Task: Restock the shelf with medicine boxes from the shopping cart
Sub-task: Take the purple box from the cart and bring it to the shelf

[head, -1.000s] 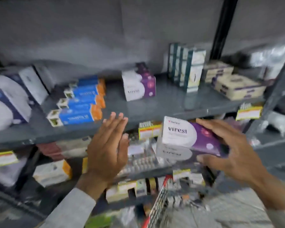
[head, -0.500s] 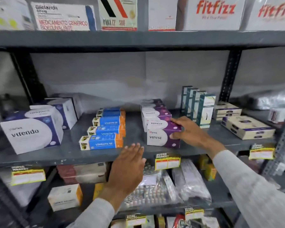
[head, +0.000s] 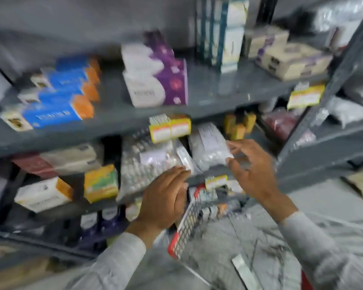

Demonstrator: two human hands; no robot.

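White and purple medicine boxes stand stacked in a row on the grey shelf, apart from both hands. My left hand hovers with flat fingers and holds nothing, in front of the lower shelf and above the shopping cart, whose red-rimmed wire edge shows below. My right hand is empty too, fingers spread, in front of bagged blister packs. The cart's contents are blurred.
Blue and orange boxes lie left on the same shelf; teal boxes and beige boxes stand to the right. Yellow price tags hang on the shelf edge. A second rack's post stands at right.
My right hand has let go of the purple box on the shelf and dropped toward the cart. The view has tilted down and the left hand has lowered.
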